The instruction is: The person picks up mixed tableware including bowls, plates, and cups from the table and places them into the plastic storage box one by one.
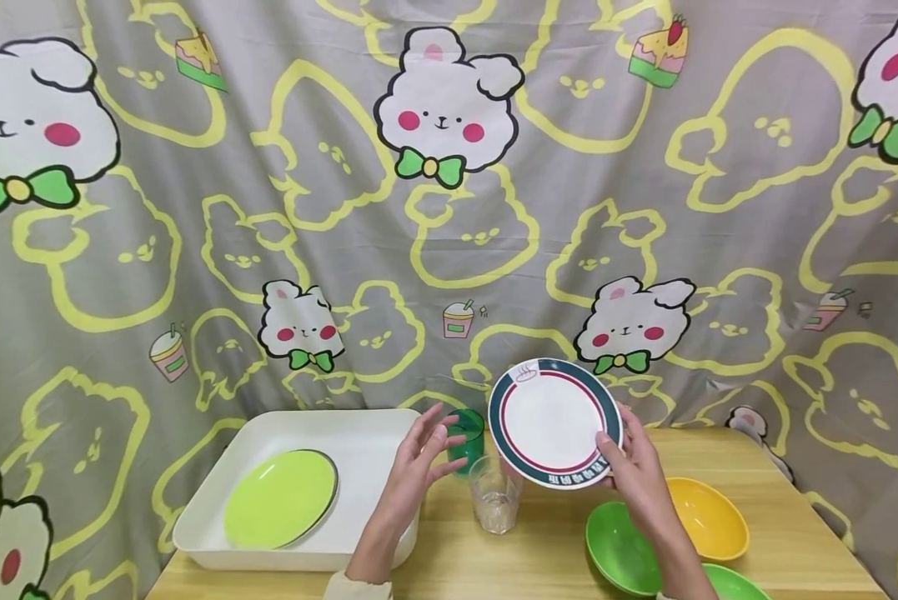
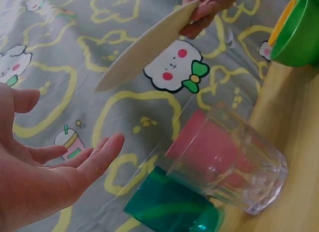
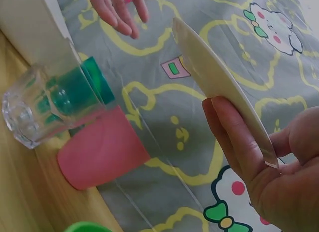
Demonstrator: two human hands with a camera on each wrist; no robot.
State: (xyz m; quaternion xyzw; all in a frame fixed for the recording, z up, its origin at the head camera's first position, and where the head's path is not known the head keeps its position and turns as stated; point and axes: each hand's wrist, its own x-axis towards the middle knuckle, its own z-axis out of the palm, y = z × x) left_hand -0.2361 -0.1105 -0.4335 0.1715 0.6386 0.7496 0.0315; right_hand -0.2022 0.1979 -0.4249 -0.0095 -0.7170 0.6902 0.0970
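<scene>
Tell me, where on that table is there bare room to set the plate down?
The white tray has a free patch right of the lime plate. Bare wood lies in front of the clear glass, between tray and green bowl. It is crowded around the glass, green cup and bowls. The right hand holds the white plate; the left hand is empty.

Head view looks down; both close wrist views share the glass (image 2: 234,162).

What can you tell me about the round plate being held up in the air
The plate is round and white-faced, with a dark teal rim band, a red inner ring and white lettering along its lower edge. It looks like melamine or plastic, its back plain cream. The right hand grips its lower right edge, holding it tilted above the table, face toward the camera.
</scene>
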